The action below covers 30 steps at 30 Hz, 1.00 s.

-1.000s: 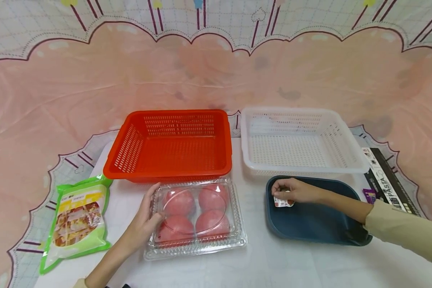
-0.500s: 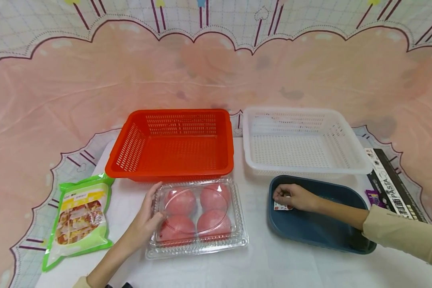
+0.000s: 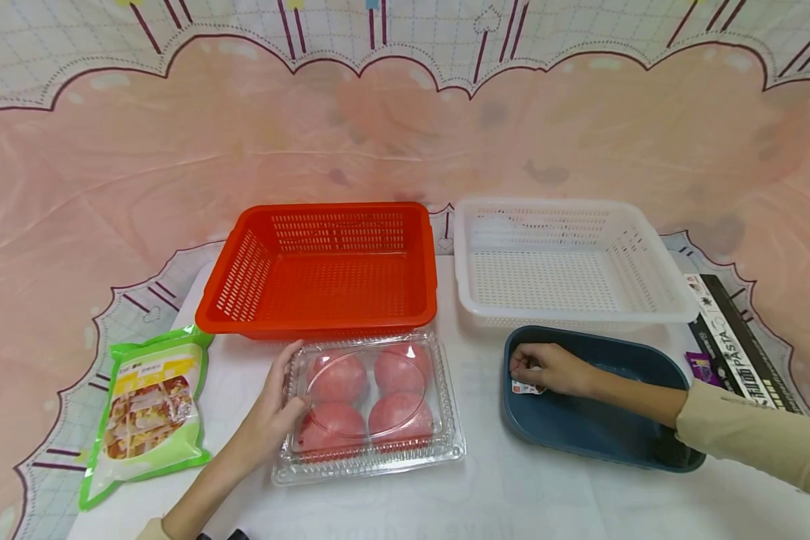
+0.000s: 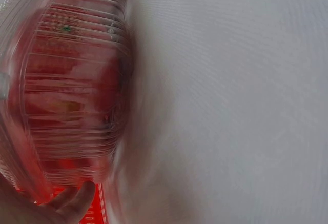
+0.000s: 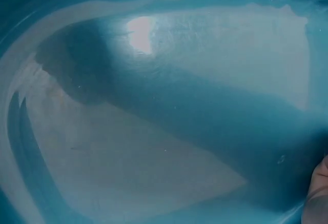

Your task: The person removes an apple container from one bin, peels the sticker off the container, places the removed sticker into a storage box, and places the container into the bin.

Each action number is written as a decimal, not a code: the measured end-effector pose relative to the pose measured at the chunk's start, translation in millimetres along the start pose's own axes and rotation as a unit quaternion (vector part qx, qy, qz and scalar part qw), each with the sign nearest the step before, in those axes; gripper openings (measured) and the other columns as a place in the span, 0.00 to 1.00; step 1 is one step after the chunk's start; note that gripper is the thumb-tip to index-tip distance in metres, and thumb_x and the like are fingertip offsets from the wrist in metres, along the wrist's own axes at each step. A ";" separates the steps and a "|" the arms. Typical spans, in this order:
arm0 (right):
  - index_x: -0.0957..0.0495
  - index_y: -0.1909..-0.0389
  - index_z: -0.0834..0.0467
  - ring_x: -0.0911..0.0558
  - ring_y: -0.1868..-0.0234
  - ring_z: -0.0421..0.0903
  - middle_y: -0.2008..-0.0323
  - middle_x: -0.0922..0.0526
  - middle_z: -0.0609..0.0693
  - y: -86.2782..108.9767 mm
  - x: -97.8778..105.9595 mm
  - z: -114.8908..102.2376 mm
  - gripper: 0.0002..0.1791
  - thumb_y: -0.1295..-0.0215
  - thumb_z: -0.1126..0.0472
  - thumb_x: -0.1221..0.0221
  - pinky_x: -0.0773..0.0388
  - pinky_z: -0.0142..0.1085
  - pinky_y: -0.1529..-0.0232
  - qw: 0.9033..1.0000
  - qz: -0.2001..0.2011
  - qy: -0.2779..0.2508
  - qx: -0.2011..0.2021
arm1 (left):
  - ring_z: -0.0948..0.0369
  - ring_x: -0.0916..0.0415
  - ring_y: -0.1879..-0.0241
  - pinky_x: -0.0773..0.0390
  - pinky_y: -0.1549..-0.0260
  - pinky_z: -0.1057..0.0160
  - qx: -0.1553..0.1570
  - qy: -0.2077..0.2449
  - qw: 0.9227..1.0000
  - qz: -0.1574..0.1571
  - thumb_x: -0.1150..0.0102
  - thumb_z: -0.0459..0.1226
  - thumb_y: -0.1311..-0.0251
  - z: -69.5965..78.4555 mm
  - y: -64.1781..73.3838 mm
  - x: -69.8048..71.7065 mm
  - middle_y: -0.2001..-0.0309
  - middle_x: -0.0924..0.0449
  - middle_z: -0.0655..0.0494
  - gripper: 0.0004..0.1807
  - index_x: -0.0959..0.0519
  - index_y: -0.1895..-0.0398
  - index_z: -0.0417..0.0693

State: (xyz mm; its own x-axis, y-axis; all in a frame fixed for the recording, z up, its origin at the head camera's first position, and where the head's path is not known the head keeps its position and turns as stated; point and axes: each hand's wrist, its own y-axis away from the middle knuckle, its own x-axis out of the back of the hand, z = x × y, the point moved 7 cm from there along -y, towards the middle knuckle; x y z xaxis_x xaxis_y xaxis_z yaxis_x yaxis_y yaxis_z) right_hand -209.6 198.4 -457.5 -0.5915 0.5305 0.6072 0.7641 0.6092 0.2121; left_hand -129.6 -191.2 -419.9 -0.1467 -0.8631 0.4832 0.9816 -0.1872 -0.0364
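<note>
Several round red fruits [image 3: 400, 416] fill a clear plastic clamshell box [image 3: 378, 469] on the white table. My left hand [image 3: 273, 409] grips the box's left side, thumb at the lid and fingers toward the back corner. Fingertips [image 4: 82, 201] bend against the box's ribbed wall in the left wrist view. Inside the dark blue tray [image 3: 580, 431], my right hand [image 3: 556, 367] pinches a small white packet [image 3: 523, 388] with reddish print, near the tray's left end. The fingers cover most of the packet. The right wrist view shows mainly the shiny tray floor [image 5: 154, 157] and the hand's edge.
A red basket [image 3: 331, 326] stands behind the box, and a white basket [image 3: 574, 311] behind the tray. A green food bag [image 3: 151, 409] lies at the left. On the right are a black-and-white pasta package [image 3: 736, 345] and a small purple packet [image 3: 702, 367].
My right hand has shifted slightly down over the white packet, and more of the packet is covered. The tray's right end has swung slightly toward me. The left hand stays on the box.
</note>
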 end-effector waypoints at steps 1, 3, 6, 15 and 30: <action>0.24 0.62 0.61 0.25 0.76 0.34 0.71 0.20 0.49 -0.4 0.1 -0.2 0.05 0.33 0.62 0.43 0.22 0.30 0.75 1.000 -0.001 0.000 0.001 | 0.39 0.57 0.26 0.53 0.36 0.24 0.000 0.000 1.000 0.000 0.55 0.30 0.43 -0.2 0.1 0.1 0.24 0.55 0.43 0.42 0.55 0.24 0.52; 0.23 0.62 0.61 0.25 0.76 0.34 0.70 0.20 0.50 -1.3 -0.1 -0.5 0.05 0.33 0.62 0.43 0.22 0.30 0.75 1.000 -0.006 -0.002 0.002 | 0.39 0.58 0.25 0.54 0.36 0.24 0.000 0.000 1.000 0.000 0.55 0.30 0.43 -0.5 0.5 0.1 0.24 0.55 0.43 0.42 0.55 0.24 0.51; 0.23 0.62 0.61 0.25 0.76 0.34 0.71 0.20 0.50 -2.8 -1.0 -0.8 0.05 0.33 0.62 0.42 0.22 0.30 0.75 1.000 -0.013 -0.002 0.004 | 0.39 0.58 0.25 0.54 0.36 0.24 0.002 0.002 1.000 -0.001 0.54 0.30 0.43 -0.7 1.7 -0.1 0.24 0.55 0.43 0.42 0.55 0.24 0.53; 0.23 0.64 0.59 0.25 0.79 0.33 0.74 0.20 0.46 -5.7 -1.1 -5.3 0.03 0.34 0.63 0.42 0.24 0.30 0.78 0.999 -0.012 0.024 0.019 | 0.39 0.56 0.26 0.53 0.37 0.24 -0.001 0.008 1.000 0.002 0.55 0.29 0.43 -0.7 2.0 -0.7 0.25 0.54 0.43 0.42 0.55 0.24 0.54; 0.24 0.65 0.59 0.27 0.81 0.30 0.77 0.21 0.45 -6.7 -1.7 -11.3 0.03 0.34 0.63 0.41 0.24 0.29 0.80 0.996 -0.001 0.065 0.061 | 0.39 0.57 0.26 0.53 0.37 0.24 -0.011 0.007 1.000 0.006 0.55 0.29 0.43 -0.1 0.5 -0.7 0.25 0.55 0.43 0.41 0.54 0.25 0.52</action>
State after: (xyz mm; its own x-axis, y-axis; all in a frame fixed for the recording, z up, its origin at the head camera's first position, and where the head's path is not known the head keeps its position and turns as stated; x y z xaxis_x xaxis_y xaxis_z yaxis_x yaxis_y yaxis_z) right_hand -210.9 186.8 -451.3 -0.5479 0.4539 0.7027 0.7216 0.6814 0.1225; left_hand -129.0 -190.8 -420.4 -0.1374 -0.8721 0.4697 0.9805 -0.1871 -0.0605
